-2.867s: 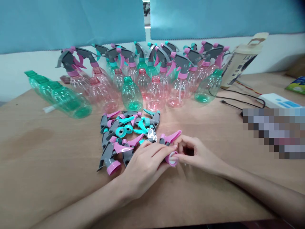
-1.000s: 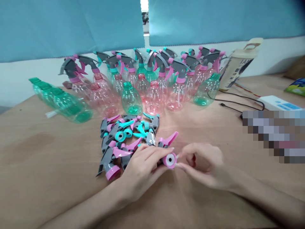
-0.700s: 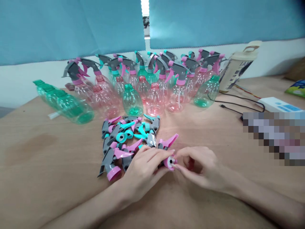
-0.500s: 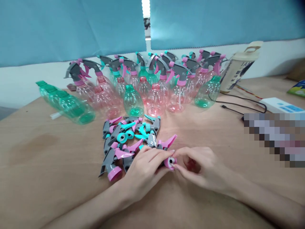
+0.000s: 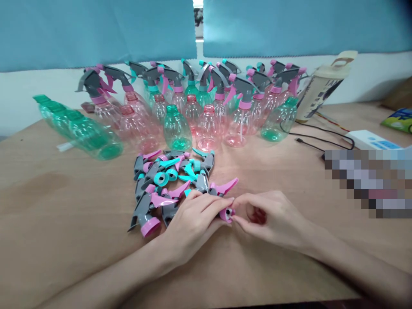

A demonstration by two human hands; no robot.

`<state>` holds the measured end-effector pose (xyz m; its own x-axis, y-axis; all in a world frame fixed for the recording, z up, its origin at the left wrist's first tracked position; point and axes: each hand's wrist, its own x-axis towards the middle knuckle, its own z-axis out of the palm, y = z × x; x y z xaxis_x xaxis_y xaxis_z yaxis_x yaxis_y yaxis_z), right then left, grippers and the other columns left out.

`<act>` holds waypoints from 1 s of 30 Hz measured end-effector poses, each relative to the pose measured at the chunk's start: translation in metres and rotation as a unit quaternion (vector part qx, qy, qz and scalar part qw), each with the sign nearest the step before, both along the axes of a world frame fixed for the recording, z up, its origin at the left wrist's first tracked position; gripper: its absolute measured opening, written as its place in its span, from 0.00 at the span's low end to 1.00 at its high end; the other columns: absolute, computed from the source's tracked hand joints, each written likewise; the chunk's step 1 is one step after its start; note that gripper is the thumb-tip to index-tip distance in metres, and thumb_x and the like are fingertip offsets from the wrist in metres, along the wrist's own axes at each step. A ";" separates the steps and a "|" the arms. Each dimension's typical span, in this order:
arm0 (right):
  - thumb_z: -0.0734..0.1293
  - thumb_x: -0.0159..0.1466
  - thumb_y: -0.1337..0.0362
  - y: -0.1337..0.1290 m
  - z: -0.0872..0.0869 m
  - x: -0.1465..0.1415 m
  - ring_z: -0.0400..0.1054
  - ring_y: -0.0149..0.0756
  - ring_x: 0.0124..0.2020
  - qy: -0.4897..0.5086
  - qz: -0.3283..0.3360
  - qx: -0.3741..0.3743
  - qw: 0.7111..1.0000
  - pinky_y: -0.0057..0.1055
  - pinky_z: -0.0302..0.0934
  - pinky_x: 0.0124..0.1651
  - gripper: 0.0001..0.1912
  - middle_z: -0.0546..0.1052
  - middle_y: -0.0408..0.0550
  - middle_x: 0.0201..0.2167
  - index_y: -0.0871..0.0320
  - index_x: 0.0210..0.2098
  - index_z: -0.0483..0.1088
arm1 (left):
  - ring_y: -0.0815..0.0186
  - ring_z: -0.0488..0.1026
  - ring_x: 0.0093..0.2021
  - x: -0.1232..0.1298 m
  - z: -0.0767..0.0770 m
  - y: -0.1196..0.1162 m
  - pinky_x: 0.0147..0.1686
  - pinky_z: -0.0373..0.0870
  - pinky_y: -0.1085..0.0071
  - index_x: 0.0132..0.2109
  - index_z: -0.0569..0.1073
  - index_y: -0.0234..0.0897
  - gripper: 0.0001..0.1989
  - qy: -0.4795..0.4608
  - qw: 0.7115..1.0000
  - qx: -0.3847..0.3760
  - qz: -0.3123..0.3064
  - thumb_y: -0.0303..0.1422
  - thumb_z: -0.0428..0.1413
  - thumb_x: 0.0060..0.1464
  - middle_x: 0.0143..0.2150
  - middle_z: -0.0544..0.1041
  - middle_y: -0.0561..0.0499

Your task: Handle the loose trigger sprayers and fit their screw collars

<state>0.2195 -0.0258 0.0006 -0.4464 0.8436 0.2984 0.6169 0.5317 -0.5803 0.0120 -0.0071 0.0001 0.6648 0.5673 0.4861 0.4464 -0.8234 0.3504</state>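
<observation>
My left hand [image 5: 196,219] is wrapped round a grey spray head with a pink trigger and a pink collar [image 5: 227,214]. The collar's open end faces right and toward me. My right hand [image 5: 270,216] has its thumb and index finger curled at the collar's right side, fingertips touching its rim; anything small between them is hidden. To the left of my left hand lies a pile of grey spray heads with pink or turquoise parts [image 5: 148,214], on the wooden table [image 5: 64,223].
Behind the pile stand several pink [image 5: 208,128] and green bottles [image 5: 177,128], many with spray heads on. Green bottles lean in a row at left [image 5: 93,133]. A cream tumbler [image 5: 323,86], black cable [image 5: 312,146] and white box [image 5: 373,139] are at right.
The view has shifted slightly, so things sit a little higher and more to the left. My left hand still holds the spray head, and my right fingertips remain at its collar.
</observation>
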 end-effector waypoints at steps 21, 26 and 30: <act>0.63 0.64 0.67 0.013 0.004 0.007 0.73 0.29 0.29 -0.041 0.089 0.191 0.977 0.25 0.61 0.31 0.06 0.80 0.43 0.31 0.57 0.37 0.72 | 0.66 0.71 0.39 -0.001 0.000 0.004 0.36 0.58 0.68 0.51 0.67 0.33 0.11 0.049 0.998 0.022 -0.012 0.29 0.50 0.62 0.45 0.77 0.49; 0.58 0.67 0.68 0.010 0.010 0.001 0.73 0.31 0.31 -0.080 0.100 0.219 0.967 0.27 0.61 0.33 0.10 0.79 0.44 0.31 0.58 0.36 0.71 | 0.67 0.70 0.36 -0.001 0.000 0.005 0.33 0.56 0.68 0.51 0.68 0.33 0.11 0.061 0.998 0.014 -0.011 0.30 0.47 0.64 0.42 0.77 0.49; 0.61 0.64 0.69 0.010 0.005 0.001 0.71 0.28 0.27 -0.059 0.087 0.214 0.971 0.26 0.59 0.30 0.05 0.78 0.42 0.28 0.57 0.36 0.69 | 0.68 0.69 0.35 -0.003 0.000 0.006 0.33 0.56 0.68 0.53 0.67 0.34 0.13 0.047 0.999 -0.023 0.003 0.32 0.49 0.63 0.40 0.77 0.51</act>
